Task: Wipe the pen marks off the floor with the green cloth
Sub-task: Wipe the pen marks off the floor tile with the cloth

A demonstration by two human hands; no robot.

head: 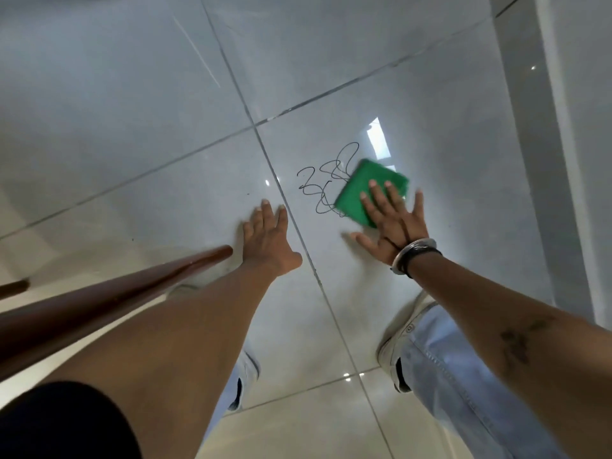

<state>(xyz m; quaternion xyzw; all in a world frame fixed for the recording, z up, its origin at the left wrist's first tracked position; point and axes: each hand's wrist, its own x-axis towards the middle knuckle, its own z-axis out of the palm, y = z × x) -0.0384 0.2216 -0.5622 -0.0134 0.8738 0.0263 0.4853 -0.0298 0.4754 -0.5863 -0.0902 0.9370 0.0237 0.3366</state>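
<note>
Head view: the cloth (367, 190) lies folded flat on the floor (132, 111) right of frame centre, its left edge overlapping the right end of the marks (326, 182), a black looping scribble that is otherwise intact. The right hand (392, 220) presses palm-down on the cloth's lower right part, fingers spread and flat, not clenched; the thumb and little finger rest on bare tile. The left hand (268, 240) is open and empty, flat on the floor left of the grout line (288, 207), apparently bracing.

Procedure (judgement): keep the palm centred on the cloth, press firmly, and stroke leftward across the whole scribble, overlapping passes. The glossy tile may let the cloth slip from under the fingers; draw them in onto the fabric.

Surroundings: a brown wooden pole (109, 296) slants in from the lower left, ending just beside the left wrist. Shoes (402, 346) and jeans (463, 376) sit lower right, well apart from the marks. Nothing blocks the stroke path.
</note>
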